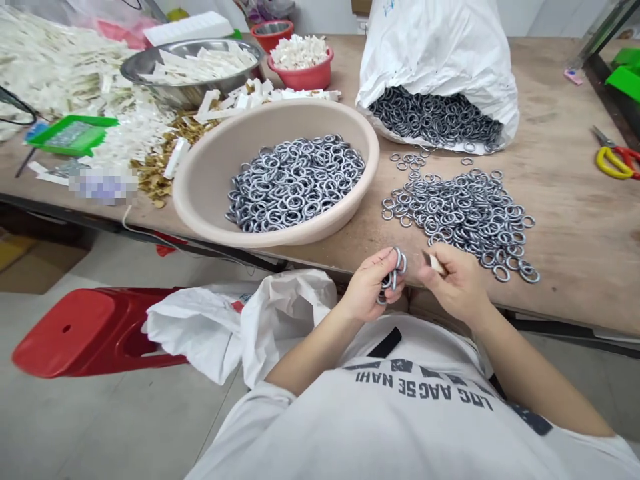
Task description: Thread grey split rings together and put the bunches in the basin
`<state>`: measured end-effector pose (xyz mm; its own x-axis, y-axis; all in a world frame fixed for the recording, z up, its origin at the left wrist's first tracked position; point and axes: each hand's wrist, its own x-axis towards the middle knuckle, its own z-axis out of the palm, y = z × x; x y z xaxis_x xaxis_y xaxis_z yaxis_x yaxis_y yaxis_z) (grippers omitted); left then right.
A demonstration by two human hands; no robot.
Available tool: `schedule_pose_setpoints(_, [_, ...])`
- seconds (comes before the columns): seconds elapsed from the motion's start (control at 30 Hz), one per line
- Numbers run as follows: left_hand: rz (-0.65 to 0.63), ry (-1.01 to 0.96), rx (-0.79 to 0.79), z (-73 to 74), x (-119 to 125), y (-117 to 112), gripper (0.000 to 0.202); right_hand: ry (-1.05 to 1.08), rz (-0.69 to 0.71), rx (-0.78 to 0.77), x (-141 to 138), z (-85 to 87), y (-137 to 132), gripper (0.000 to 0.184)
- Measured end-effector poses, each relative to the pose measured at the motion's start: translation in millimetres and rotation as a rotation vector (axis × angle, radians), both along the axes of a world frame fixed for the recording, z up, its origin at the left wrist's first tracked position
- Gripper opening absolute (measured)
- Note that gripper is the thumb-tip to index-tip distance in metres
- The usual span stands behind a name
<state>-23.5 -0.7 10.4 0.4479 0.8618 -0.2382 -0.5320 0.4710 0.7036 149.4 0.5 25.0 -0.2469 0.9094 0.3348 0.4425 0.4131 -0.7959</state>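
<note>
We show the left hand (370,285) curled around several grey metal rings (393,277) and the right hand (454,285) pinching a pale strip (434,264) between thumb and finger, both just off the bench (575,267) edge; a slackened grip could drop rings to the floor (115,433).

L hand (371,285) w/ grey metal rings (393,273), R hand (456,285) pinching beige piece (435,264), loose rings (463,223) ahead of R, plastic basin (207,177) ahead of L
</note>
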Motion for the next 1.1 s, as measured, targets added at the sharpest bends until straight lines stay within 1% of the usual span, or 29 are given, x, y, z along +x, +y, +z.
schedule_pose_setpoints(0.07, [-0.014,-0.012,-0.015,-0.3,0.0,-0.1,0.035,-0.159,0.067,0.093,4.3,3.1,-3.9,0.046])
schedule_pose_setpoints(0.13, [-0.018,-0.024,-0.025,-0.5,0.6,-0.9,0.035,-0.238,0.082,0.128,5.2,3.4,-7.0,0.046])
schedule_pose_setpoints(0.33, [-0.038,-0.059,-0.049,2.3,-1.2,-0.9,0.035,-0.292,0.116,0.043,2.9,3.6,-10.0,0.046])
schedule_pose_setpoints(0.47, [-0.075,-0.063,-0.033,-0.5,-1.8,-1.4,0.035,-0.267,0.145,0.017,1.9,3.0,-6.9,0.046])
schedule_pose_setpoints(0.57, [-0.165,-0.037,0.018,-1.8,0.7,-9.2,0.036,-0.259,0.050,-0.012,4.9,-3.5,3.5,0.048])
schedule_pose_setpoints(0.63, [-0.204,0.016,0.069,5.8,-1.0,-15.3,0.039,-0.240,-0.039,-0.056,8.9,-9.2,11.8,0.050])
schedule_pose_setpoints(0.67, [-0.182,0.066,0.110,13.8,-4.3,-17.0,0.040,-0.214,-0.072,-0.079,10.8,-11.6,15.4,0.050])
schedule_pose_setpoints(0.7, [-0.107,0.137,0.173,24.7,-9.5,-16.9,0.040,-0.177,-0.096,-0.098,12.3,-13.5,18.4,0.051])
schedule_pose_setpoints(0.73, [0.012,0.245,0.272,38.0,-16.7,-14.6,0.039,-0.136,-0.112,-0.113,13.0,-14.8,20.7,0.051])
schedule_pose_setpoints(0.77, [0.168,0.391,0.414,53.0,-25.7,-9.8,0.036,-0.103,-0.129,-0.121,12.8,-15.6,22.5,0.051])
schedule_pose_setpoints(0.83, [0.661,0.752,0.768,83.5,-47.3,6.9,0.030,-0.079,-0.158,-0.125,9.9,-16.1,25.3,0.051])
schedule_pose_setpoints(0.87, [0.873,0.959,0.917,96.5,-58.8,18.1,0.027,-0.082,-0.168,-0.123,7.5,-16.3,26.7,0.051])
schedule_pose_setpoints(0.9, [0.927,1.190,1.000,106.7,-70.1,30.4,0.025,-0.089,-0.175,-0.119,4.9,-16.7,28.2,0.051])
schedule_pose_setpoints(0.93, [0.898,1.407,1.016,113.7,-80.5,43.2,0.026,-0.098,-0.181,-0.115,2.4,-17.3,29.6,0.052])
schedule_pose_setpoints(0.97, [0.829,1.604,1.003,117.1,-89.8,55.7,0.029,-0.109,-0.186,-0.110,0.4,-18.3,31.0,0.052])
schedule_pose_setpoints(1.0, [0.734,1.757,0.972,117.5,-97.6,67.2,0.033,-0.121,-0.189,-0.107,-1.1,-19.5,32.2,0.052])
schedule_pose_setpoints(1.07, [0.596,1.902,0.912,112.3,-108.7,84.6,0.034,-0.150,-0.202,-0.101,-1.7,-22.5,33.7,0.051])
schedule_pose_setpoints(1.1, [0.563,1.924,0.893,108.5,-111.8,89.7,0.033,-0.162,-0.210,-0.100,-1.1,-24.1,34.0,0.050])
